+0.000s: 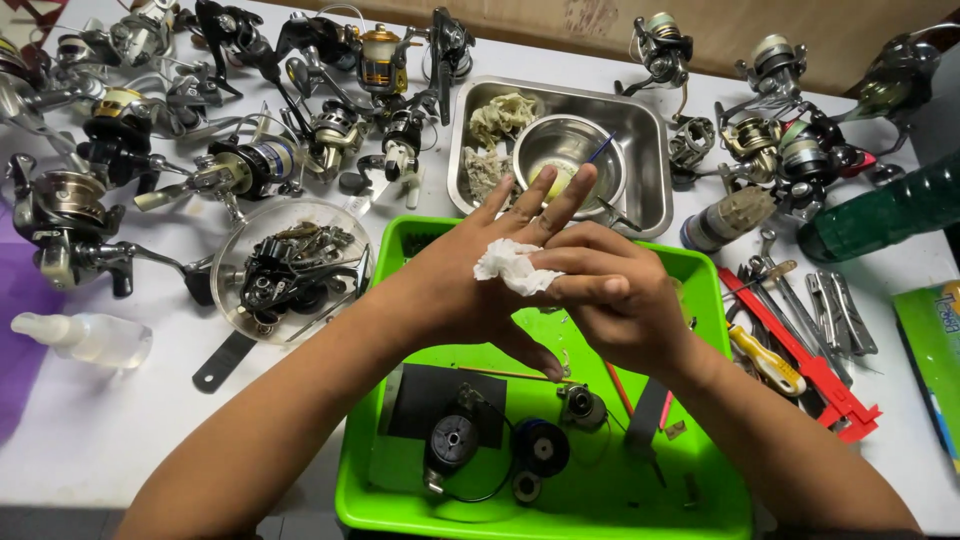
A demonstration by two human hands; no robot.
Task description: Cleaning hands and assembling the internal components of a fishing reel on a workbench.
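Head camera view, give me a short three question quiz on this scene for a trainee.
1. True or false: the right hand presses a white tissue against the left hand.
2. Which colour is the tray beneath both hands: A red, B green, C blue?
3. What sits inside the steel pan behind the hands?

Key: 1 true. 2 B. 3 A round metal bowl, with crumpled rags beside it.

Fishing reels [240, 165] around a steel tray [645, 125], green bottle [885, 210], red caliper [800, 350], clear dropper bottle [85, 337] at left.
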